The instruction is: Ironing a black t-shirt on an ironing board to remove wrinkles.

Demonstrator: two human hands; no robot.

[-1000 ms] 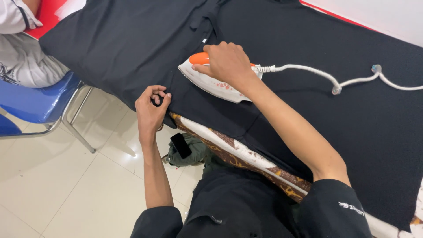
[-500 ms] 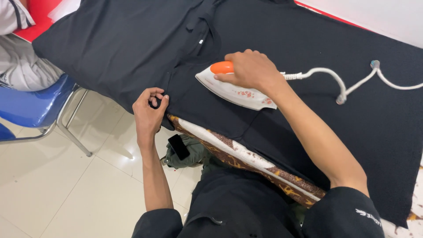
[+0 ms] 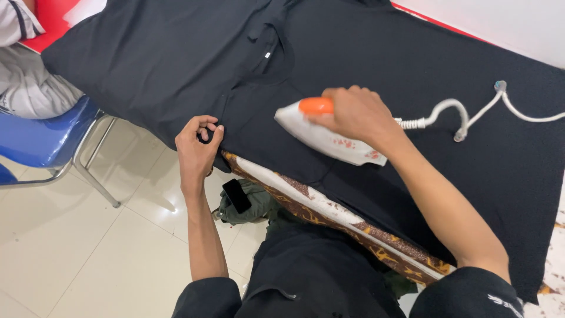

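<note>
Iron (image 3: pixel 329 132) in right hand (image 3: pixel 353 112)

Iron (image 3: pixel 329 132) farther right along black garment (image 3: pixel 176 65)

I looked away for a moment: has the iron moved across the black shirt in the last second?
Yes. The iron in the right hand has slid rightward, away from the left hand pinching the shirt edge.
</note>
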